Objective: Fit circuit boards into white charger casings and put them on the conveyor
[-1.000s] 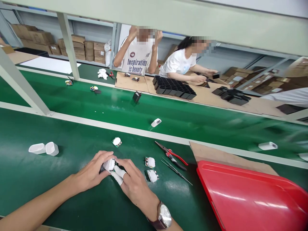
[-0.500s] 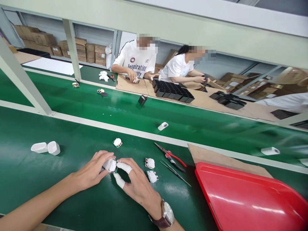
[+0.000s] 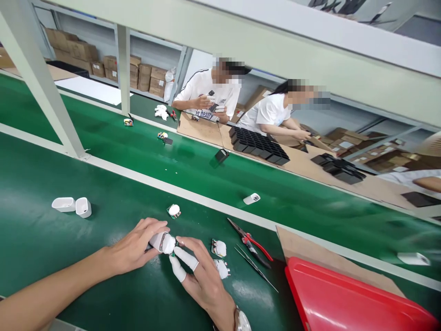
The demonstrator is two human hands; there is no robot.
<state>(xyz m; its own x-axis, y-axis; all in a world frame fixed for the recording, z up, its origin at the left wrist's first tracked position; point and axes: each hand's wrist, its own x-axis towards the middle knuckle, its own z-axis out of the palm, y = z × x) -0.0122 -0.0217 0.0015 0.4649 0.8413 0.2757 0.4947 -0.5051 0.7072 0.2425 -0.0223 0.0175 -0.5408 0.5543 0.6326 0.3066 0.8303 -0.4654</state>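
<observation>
Shifted white-topped circuit board (image 3: 168, 244) farther out of white plastic housing (image 3: 157, 240), between left hand (image 3: 132, 246) and right hand (image 3: 204, 277). Clasped housing with left, pinched board edge with right. Probably called for straight alignment, light pressure.

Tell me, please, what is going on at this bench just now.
A person's left hand holds a white casing, while the right hand, with white finger covers, holds a white-topped part at its open end; the part sticks partly out. Two similar boards lie beside the right hand, with pliers and tweezers farther right. Two more white casings stand side by side at the left. Across the green belt, a co-worker holds small dark pieces.
</observation>
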